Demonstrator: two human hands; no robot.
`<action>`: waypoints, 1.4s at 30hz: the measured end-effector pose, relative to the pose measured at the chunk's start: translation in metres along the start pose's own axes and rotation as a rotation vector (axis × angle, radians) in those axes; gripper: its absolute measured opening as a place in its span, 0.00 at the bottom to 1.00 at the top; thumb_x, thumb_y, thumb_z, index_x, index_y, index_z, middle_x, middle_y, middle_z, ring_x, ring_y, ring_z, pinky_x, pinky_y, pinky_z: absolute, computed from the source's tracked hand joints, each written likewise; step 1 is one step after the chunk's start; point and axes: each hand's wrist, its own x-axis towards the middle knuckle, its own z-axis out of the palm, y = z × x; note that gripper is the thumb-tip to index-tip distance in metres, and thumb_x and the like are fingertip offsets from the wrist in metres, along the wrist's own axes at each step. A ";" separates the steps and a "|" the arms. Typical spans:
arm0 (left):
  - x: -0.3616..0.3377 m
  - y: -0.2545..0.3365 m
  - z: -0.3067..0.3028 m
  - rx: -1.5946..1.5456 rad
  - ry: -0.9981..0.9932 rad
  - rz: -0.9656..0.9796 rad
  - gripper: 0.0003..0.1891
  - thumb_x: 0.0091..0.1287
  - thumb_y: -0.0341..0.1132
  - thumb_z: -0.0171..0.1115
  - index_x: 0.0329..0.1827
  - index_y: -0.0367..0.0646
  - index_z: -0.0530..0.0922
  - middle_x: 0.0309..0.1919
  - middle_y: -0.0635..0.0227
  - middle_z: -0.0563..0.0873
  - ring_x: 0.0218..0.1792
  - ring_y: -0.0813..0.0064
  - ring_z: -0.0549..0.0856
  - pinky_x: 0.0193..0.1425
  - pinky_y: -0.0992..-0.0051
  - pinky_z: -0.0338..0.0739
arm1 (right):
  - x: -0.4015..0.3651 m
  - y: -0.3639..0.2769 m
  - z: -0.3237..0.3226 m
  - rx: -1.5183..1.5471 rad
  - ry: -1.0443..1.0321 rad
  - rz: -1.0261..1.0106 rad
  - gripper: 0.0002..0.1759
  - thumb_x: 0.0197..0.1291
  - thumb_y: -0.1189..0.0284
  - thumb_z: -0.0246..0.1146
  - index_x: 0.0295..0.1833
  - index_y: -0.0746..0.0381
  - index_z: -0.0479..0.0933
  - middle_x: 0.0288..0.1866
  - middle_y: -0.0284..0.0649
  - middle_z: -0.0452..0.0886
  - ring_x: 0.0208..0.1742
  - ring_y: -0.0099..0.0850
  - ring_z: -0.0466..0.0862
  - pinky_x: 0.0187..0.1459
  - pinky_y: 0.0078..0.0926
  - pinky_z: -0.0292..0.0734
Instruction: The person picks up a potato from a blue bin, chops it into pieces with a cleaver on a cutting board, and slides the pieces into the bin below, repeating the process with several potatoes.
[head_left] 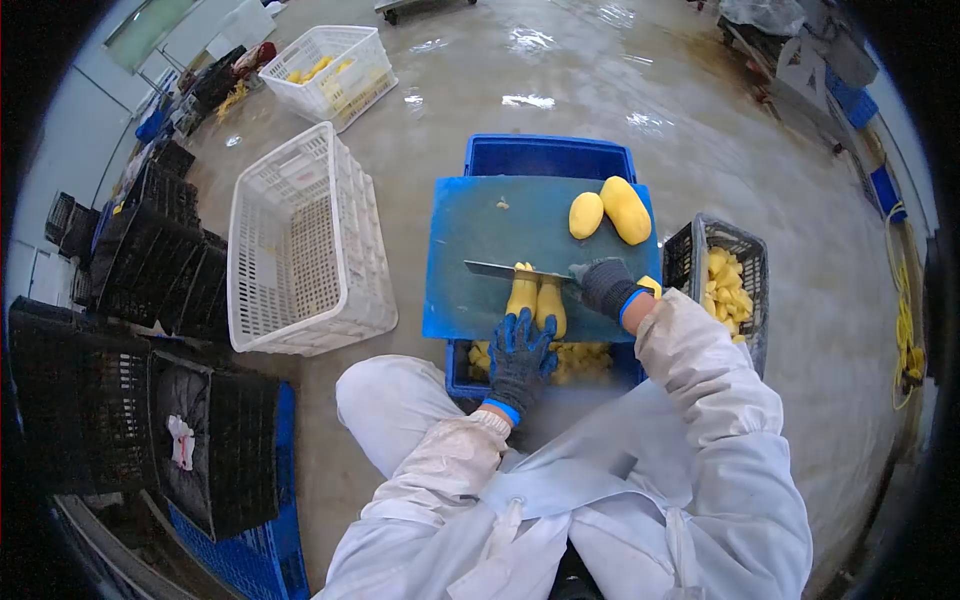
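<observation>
On the blue cutting board [470,215] lie two long peeled yellow vegetables [522,296] side by side. My left hand [519,357], in a dark glove with blue fingertips, presses on their near ends. My right hand [606,287], gloved too, is closed round the handle of a knife [500,270]. The blade lies across the far part of both vegetables, with small pieces just beyond it. Two more peeled vegetables [627,211] rest at the board's far right. A small yellow piece [649,286] shows beside my right wrist.
Under the board, a blue bin [455,375] holds yellow chunks. A dark crate [755,300] of chunks stands at the right. White crates [345,290] stand on the left and far left, the farther with yellow pieces. Black crates [215,440] are stacked at left.
</observation>
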 end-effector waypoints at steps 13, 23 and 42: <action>-0.003 0.001 -0.006 -0.019 -0.013 0.013 0.37 0.59 0.44 0.61 0.73 0.58 0.59 0.69 0.50 0.58 0.67 0.42 0.60 0.69 0.46 0.55 | -0.036 -0.008 -0.043 0.060 -0.020 -0.035 0.12 0.56 0.59 0.61 0.38 0.56 0.76 0.32 0.47 0.82 0.36 0.47 0.82 0.38 0.44 0.75; -0.007 0.002 -0.002 -0.001 -0.034 -0.011 0.38 0.60 0.43 0.58 0.74 0.57 0.56 0.72 0.50 0.56 0.70 0.42 0.57 0.70 0.46 0.53 | -0.020 -0.016 -0.022 0.184 0.133 -0.076 0.15 0.57 0.58 0.59 0.41 0.58 0.77 0.32 0.48 0.82 0.34 0.47 0.83 0.36 0.45 0.75; -0.032 0.012 -0.013 -0.065 -0.112 -0.036 0.36 0.59 0.43 0.61 0.73 0.51 0.60 0.68 0.48 0.61 0.69 0.42 0.57 0.68 0.46 0.55 | -0.059 -0.022 -0.018 0.209 0.109 -0.076 0.16 0.55 0.56 0.61 0.41 0.56 0.77 0.31 0.46 0.82 0.34 0.46 0.83 0.37 0.43 0.76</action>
